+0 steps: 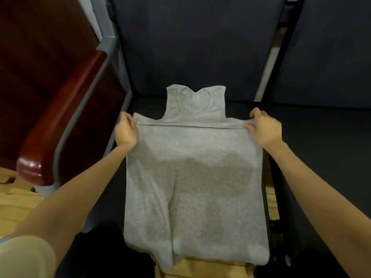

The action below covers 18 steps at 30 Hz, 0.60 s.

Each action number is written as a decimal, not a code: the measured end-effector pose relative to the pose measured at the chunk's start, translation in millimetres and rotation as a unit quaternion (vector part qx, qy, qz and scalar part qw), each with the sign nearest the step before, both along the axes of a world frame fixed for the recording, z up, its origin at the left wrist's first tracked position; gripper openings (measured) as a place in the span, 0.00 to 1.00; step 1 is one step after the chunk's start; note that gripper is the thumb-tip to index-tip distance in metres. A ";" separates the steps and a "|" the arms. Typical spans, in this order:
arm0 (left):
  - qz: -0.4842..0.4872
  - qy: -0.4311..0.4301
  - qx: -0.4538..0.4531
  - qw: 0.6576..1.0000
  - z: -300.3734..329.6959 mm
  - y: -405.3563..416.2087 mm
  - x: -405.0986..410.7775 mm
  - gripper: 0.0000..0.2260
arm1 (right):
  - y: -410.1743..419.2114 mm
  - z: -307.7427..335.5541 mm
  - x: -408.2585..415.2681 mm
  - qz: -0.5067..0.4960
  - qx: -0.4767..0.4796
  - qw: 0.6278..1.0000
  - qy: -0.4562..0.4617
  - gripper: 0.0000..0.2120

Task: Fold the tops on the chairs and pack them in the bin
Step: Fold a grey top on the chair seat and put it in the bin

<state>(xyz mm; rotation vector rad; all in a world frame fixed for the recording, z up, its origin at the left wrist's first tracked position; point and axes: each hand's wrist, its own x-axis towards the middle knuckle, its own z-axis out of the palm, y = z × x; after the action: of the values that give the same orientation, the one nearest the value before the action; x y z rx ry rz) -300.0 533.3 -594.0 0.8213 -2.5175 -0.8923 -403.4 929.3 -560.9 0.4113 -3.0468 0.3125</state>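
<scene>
A grey sleeveless top [192,177] lies on the dark seat of a chair [148,107], neckline and straps toward the backrest. Its lower half is folded up over the body, and the hem edge runs across just below the armholes. My left hand [126,131] pinches the left end of that folded edge. My right hand [263,127] pinches the right end. The fold's near end hangs over the seat's front edge. No bin is in view.
A glossy red-brown wooden armrest and side panel [60,117] stand close on the left. A dark blue backrest [196,47] rises behind the seat. Another dark seat [321,147] adjoins on the right. Light wooden floor [18,201] shows at lower left.
</scene>
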 end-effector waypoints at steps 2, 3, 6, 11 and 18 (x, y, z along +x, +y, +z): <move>0.007 -0.024 0.005 1.000 -0.2 -0.7 0.2 0.07 | 4.0 -7.6 -1.0 -0.004 -0.017 0.998 -0.054 0.20; 0.014 -0.037 0.012 0.999 0.3 2.2 2.8 0.09 | 5.6 -10.2 3.2 -0.014 -0.048 0.994 -0.095 0.22; 0.036 -0.042 0.086 0.995 6.8 16.7 22.3 0.19 | 11.6 -17.3 39.2 -0.072 -0.170 0.977 -0.103 0.22; 0.038 -0.060 0.127 0.989 12.4 36.4 97.2 0.25 | 17.0 -23.8 150.8 -0.153 -0.263 0.947 -0.101 0.17; 0.074 -0.136 0.142 0.978 27.5 71.3 207.4 0.22 | 17.3 -35.0 275.2 -0.241 -0.206 0.941 -0.118 0.23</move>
<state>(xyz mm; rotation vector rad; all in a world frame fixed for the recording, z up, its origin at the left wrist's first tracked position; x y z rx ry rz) -92.6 604.7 -566.5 1.2832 -2.5429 -1.1739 -128.2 946.5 -595.8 -0.4167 -3.0364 0.9927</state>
